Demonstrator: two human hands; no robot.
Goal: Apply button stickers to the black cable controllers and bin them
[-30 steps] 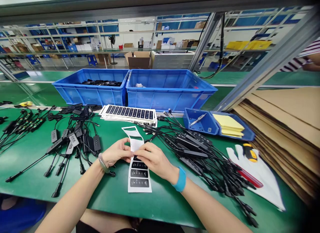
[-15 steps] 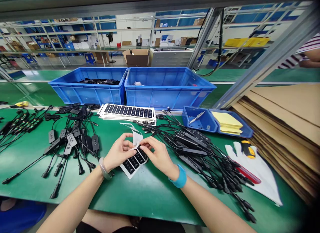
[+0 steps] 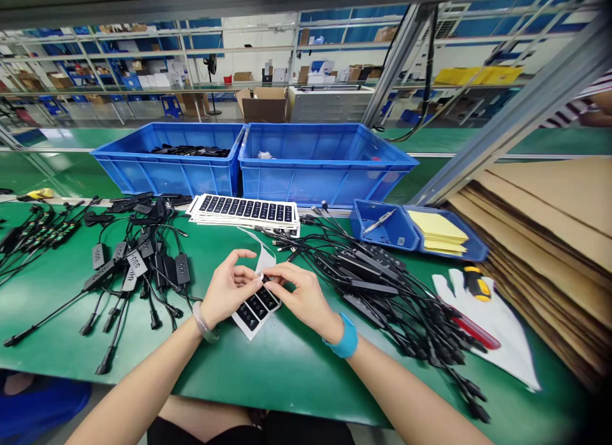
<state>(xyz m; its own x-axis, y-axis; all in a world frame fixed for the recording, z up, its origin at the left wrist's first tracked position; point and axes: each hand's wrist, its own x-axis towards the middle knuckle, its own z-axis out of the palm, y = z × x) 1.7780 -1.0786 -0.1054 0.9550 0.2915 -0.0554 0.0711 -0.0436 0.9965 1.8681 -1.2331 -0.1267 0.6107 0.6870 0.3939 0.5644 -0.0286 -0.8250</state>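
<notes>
Both of my hands meet over a sheet of black stickers [image 3: 249, 316] on white backing, low above the green table. My left hand [image 3: 230, 288] pinches the sheet's upper edge between thumb and fingers. Close beside it, my right hand [image 3: 297, 293] has its thumb and fingertips pinched at the same edge, on the top sticker. A pale, peeled strip of backing [image 3: 266, 259] curls up beyond the fingertips. Just what lies between the right fingertips is partly hidden. Behind the hands rests a stack of similar sticker sheets [image 3: 246, 209].
Black cabled modules lie in a pile at the left [image 3: 138, 263] and another pile at the right [image 3: 363, 282]. Two blue bins [image 3: 325, 180] stand at the back. A small blue tray [image 3: 387, 238], yellow paper pads [image 3: 437, 228], a white glove [image 3: 507, 343] and stacked cardboard [image 3: 545, 241] sit to the right.
The loose strip of backing has shifted and opened out behind the fingers. My right fingertips have moved slightly toward my left thumb at the sheet's edge. The view has tilted a little.
</notes>
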